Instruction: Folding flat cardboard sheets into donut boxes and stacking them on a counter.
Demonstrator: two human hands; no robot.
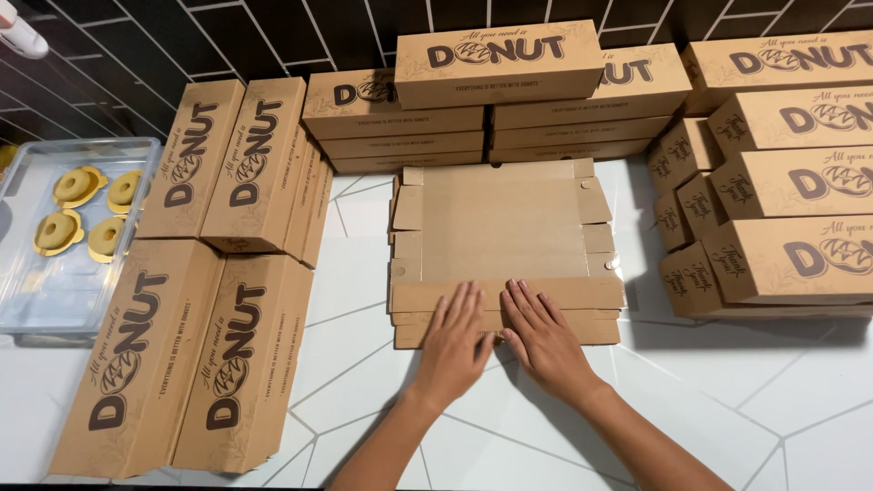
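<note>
both hands lie flat, palms down and fingers spread, gripping nothing: the left hand (455, 341) and the right hand (544, 335) press side by side on the near flap of a flat unfolded cardboard box blank (500, 227), which tops a small stack of blanks in the middle of the white table (364, 364). four long closed boxes (182, 273) lie to the left in two pairs. a clear plastic tray (55, 291) at far left holds four yellow donuts (77, 186). more closed boxes are stacked behind (496, 64) and to the right (791, 182).
</note>
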